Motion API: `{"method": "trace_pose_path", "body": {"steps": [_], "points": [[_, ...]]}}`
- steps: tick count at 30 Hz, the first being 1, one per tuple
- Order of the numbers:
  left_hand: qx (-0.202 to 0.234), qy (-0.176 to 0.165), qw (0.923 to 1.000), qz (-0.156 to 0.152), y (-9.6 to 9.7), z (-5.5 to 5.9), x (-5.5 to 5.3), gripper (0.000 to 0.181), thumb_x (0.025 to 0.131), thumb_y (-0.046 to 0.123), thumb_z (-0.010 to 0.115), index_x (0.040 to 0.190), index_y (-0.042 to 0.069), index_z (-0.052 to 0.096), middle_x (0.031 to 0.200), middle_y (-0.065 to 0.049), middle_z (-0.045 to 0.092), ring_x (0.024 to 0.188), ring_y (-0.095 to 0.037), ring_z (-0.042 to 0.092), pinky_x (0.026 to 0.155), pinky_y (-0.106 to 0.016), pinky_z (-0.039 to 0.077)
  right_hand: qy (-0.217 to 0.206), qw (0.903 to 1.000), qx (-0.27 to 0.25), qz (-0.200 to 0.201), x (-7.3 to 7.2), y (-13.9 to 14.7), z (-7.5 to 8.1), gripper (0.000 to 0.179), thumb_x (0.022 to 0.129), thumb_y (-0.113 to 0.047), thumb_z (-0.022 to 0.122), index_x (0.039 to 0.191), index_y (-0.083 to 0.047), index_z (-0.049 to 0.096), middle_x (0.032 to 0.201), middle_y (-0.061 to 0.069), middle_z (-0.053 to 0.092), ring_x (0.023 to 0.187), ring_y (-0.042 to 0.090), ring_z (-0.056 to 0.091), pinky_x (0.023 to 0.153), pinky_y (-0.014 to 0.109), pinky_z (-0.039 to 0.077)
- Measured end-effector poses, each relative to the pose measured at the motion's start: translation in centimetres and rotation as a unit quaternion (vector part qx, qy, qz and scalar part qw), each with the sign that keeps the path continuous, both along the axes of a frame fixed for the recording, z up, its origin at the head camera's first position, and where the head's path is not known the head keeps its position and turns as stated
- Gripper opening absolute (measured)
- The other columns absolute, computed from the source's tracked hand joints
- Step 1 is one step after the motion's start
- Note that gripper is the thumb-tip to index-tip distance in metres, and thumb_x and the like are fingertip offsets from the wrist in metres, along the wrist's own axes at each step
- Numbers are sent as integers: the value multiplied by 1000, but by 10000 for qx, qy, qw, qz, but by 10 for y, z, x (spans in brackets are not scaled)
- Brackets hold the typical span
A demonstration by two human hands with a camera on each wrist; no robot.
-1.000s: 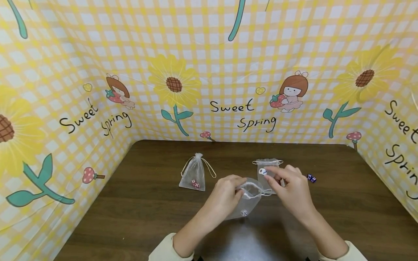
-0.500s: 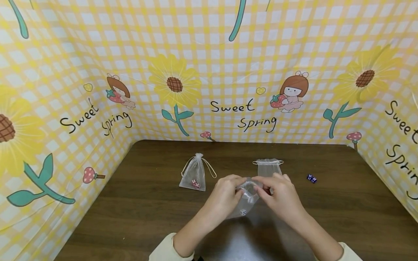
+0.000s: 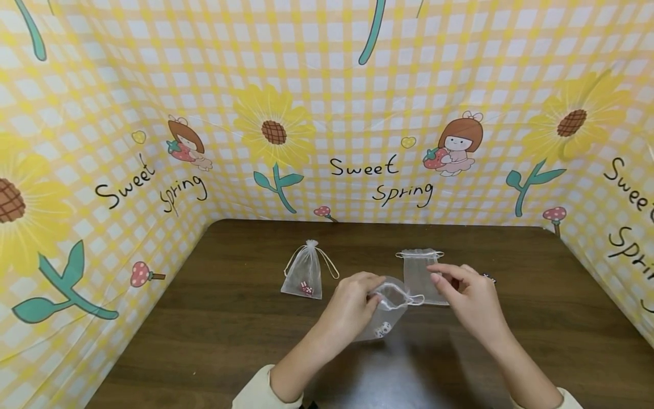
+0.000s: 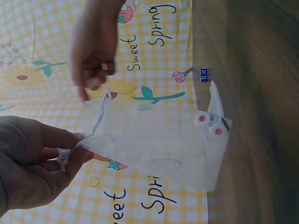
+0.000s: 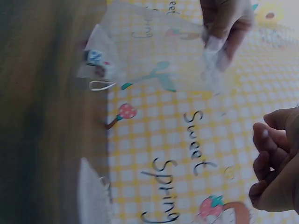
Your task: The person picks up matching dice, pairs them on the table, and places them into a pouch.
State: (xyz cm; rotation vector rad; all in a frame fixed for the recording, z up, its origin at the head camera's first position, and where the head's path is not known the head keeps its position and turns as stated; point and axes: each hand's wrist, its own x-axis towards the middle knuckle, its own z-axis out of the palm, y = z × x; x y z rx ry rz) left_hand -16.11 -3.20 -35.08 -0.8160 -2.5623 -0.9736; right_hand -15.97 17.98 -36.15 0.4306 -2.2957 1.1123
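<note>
My left hand (image 3: 352,301) pinches the rim of a sheer white drawstring pouch (image 3: 394,316), its mouth spread toward the right. At the bottom of this pouch lie two white dice (image 4: 210,122), some faces marked with a red dot. My right hand (image 3: 472,301) is off to the right of the pouch mouth, its fingers loosely bent with nothing between them, as the right wrist view shows. Below its fingertips a second sheer pouch (image 3: 419,278) lies flat on the table. Blue dice (image 4: 204,75) sit beyond the right hand, mostly covered by it in the head view.
Farther left on the brown table (image 3: 214,307) stands a cinched sheer pouch (image 3: 296,275) with red dice (image 3: 306,288) inside. A yellow checked cloth (image 3: 347,113) printed with flowers walls in the table's back and sides.
The right hand has brought a white die to the pouch mouth, let it drop inside, and moved back right. The left hand keeps its pinch on the pouch.
</note>
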Motion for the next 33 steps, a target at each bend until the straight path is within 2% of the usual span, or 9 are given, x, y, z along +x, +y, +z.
{"method": "trace_pose_path", "body": {"steps": [3,6,9,10,12,14,23,29,33], "points": [[24,41,10000,1,1,0,1,29,78,-3,70,107,-5,66,103,-11,66,93,-20,63,79,-21,49,-1211,9918,-100,382,-1,4,-7,18,89,-15,62,102,-4,69,75,-2,62,63,7,52,51,22,42],[58,67,10000,5,1,2,1,29,79,-2,70,108,-5,66,103,-11,65,92,-19,63,79,-22,49,-2279,9656,-465,1165,-5,7,-13,28,93,-19,57,109,3,64,81,6,67,73,11,61,64,25,49],[95,44,9999,-9,1,3,1,29,79,-1,69,108,-5,66,104,-11,65,92,-19,63,78,-20,49,-2807,9379,-943,1807,-7,8,-17,30,92,-14,58,109,10,61,79,9,68,77,13,63,74,27,50],[106,36,9999,-27,1,3,1,29,80,-1,69,108,-5,65,104,-11,65,92,-19,63,77,-19,49,-2892,9321,-1075,1897,-7,8,-17,29,91,-13,59,107,11,61,76,9,68,77,13,64,75,27,50],[111,10,9999,-60,1,3,1,29,80,0,69,109,-5,65,105,-10,65,92,-18,63,76,-17,48,-2954,9276,-1272,1899,-7,8,-18,27,89,-11,61,103,12,63,72,7,67,75,13,64,75,28,50],[170,-59,9997,-162,0,2,1,30,81,0,68,110,-5,65,106,-11,65,91,-17,63,74,-15,48,-2932,9284,-1407,1798,-6,8,-18,24,88,-10,62,99,11,64,70,4,67,74,13,63,73,27,50],[452,-237,9960,-730,-8,2,-1,34,82,-7,64,116,-3,62,109,-11,64,94,-14,61,79,-13,46,-2407,9515,-1586,1075,-3,15,-9,23,88,-14,64,94,8,66,69,6,66,74,11,61,68,25,49],[925,-337,9940,-479,-11,3,-2,31,82,-4,65,112,1,66,87,-6,67,66,-4,54,57,-14,45,-2095,9611,-1611,799,-1,18,-8,20,88,-11,64,92,8,66,67,1,66,72,7,57,61,23,44],[1130,-399,9923,-306,-14,4,-2,30,81,1,67,110,0,67,79,-5,65,62,-3,56,54,-15,46,-2018,9630,-1639,711,-1,20,-5,21,88,-13,64,93,7,66,68,0,67,71,8,57,59,24,43]]}}
